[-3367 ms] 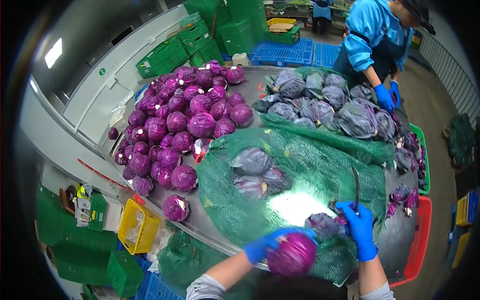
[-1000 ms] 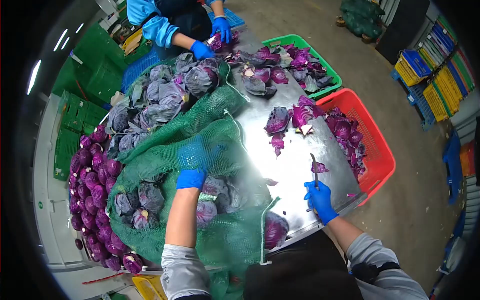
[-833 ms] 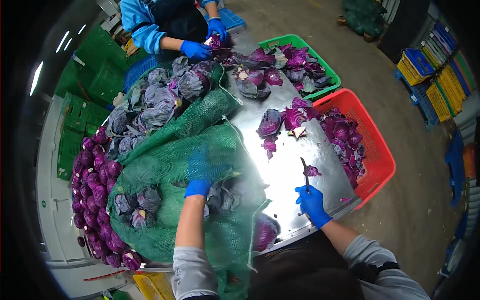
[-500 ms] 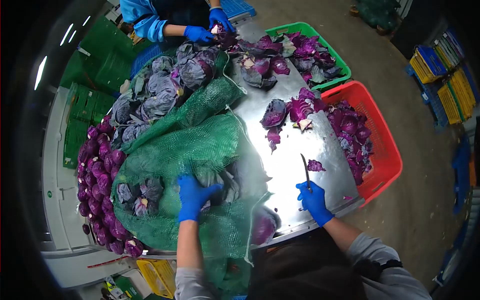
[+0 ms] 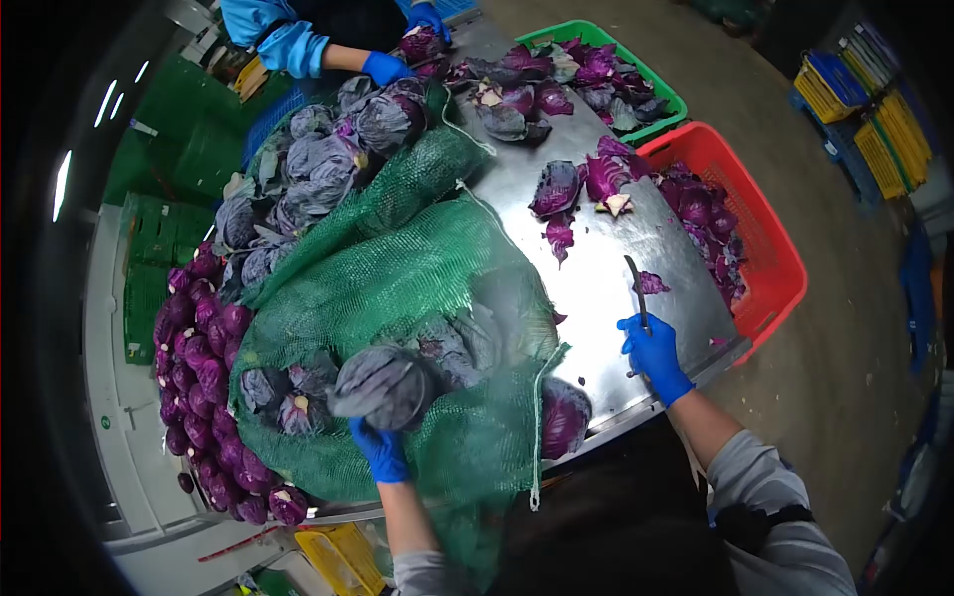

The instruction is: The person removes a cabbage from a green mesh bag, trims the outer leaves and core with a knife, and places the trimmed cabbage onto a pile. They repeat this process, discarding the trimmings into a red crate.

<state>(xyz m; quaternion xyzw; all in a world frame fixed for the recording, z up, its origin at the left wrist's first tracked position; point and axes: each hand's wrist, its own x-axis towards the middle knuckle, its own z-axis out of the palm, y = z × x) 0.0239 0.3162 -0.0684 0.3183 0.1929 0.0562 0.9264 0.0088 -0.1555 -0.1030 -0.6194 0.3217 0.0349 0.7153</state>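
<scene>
My left hand (image 5: 380,452), in a blue glove, grips a greyish-purple red cabbage (image 5: 386,387) from below, raised over the green mesh sack (image 5: 397,263); its outline is slightly blurred. Several more unpeeled cabbages (image 5: 303,412) lie in the sack's opening. In my right hand (image 5: 656,356), also gloved, is a knife (image 5: 637,288) with a dark, slightly curved blade pointing away from me. That hand is above the metal table (image 5: 636,397) near its front edge, close to a small loose leaf (image 5: 652,283). Another purple cabbage (image 5: 564,417) sits partly beside the sack's edge.
A red crate (image 5: 770,238) and a green crate (image 5: 676,104) hold purple leaves along the right side. Trimmed cabbages (image 5: 214,382) are heaped at left. Across the table, a co-worker's gloved hands (image 5: 386,68) are at a cabbage. Cut leaves (image 5: 556,189) lie on the metal.
My left hand, spread over the sack without a cabbage before, now has one raised in its fingers. My right hand stays over the table with the knife. The view has shifted slightly.
</scene>
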